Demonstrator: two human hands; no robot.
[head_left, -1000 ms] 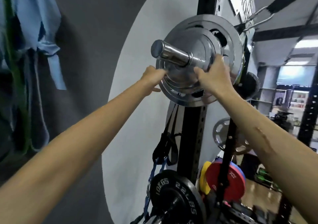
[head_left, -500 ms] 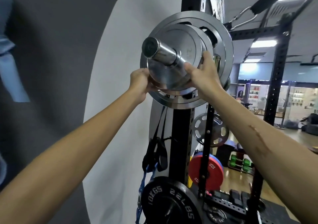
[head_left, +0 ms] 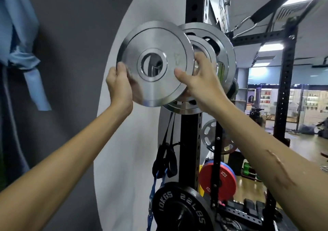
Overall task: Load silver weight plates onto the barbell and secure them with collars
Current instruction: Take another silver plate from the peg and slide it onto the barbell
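At chest height, left hand [head_left: 119, 85] and right hand [head_left: 200, 81] clamp opposite rims of a silver plate [head_left: 155, 63] — off the bar, before the loaded plates [head_left: 225, 57]. Loading step; next, align hole with bar end.

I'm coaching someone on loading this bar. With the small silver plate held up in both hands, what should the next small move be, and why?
Probably slide the small round silver plate inward along the sleeve, toward the larger silver plates behind it. The left hand and right hand grip its rim, the sleeve's end shows through its centre hole, and a gap remains.
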